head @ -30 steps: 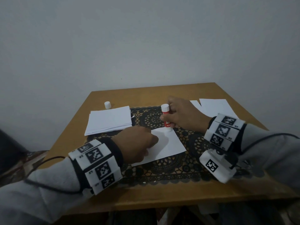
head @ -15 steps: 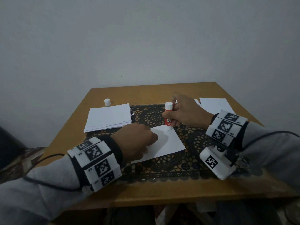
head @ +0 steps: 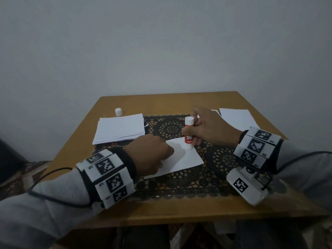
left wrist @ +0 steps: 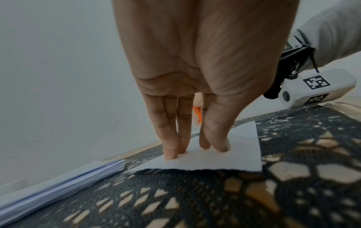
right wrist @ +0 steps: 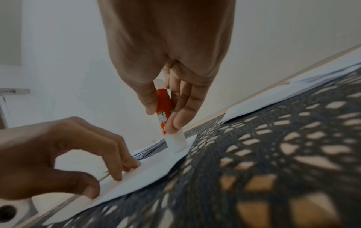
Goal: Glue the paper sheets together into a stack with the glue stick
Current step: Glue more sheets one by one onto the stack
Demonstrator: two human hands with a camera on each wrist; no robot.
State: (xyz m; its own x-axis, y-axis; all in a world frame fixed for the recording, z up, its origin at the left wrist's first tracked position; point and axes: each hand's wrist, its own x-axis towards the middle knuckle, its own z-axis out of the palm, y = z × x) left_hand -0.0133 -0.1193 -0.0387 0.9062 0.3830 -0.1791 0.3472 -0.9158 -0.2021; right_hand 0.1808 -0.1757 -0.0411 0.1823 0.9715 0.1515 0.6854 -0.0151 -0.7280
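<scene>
Plain grey wall behind, wooden surface [head: 179, 101] up against it, dark lace mat [head: 179, 184] spread over the middle. On the mat – one white paper sheet [head: 185, 159], lying flat and a bit skewed.

Left hand [head: 152, 155] holding that sheet down near its left end, fingertips [left wrist: 171, 152] straight and pressed onto the paper, nothing gripped – just pinning it. Seen from the left wrist: fingers close together, thumb down on the sheet too.

Right hand [head: 210, 130] wrapped around the glue stick [head: 189, 133], red label, white ends, held upright with the glue end down. Grip on the stick: thumb on one side, fingers on the other, pinching the barrel. Bottom of the stick [right wrist: 175, 141] touching the far right corner area of the sheet, clear in the right wrist view.

Elsewhere: stack of white paper [head: 120, 128] at the left of the mat, partly on it. Small white cap [head: 118, 111] standing just behind that stack, on bare wood. More loose sheets [head: 235, 117] off to the right, behind the right hand. Marker-covered bands on both wrists [head: 107, 177], grey sleeves.
</scene>
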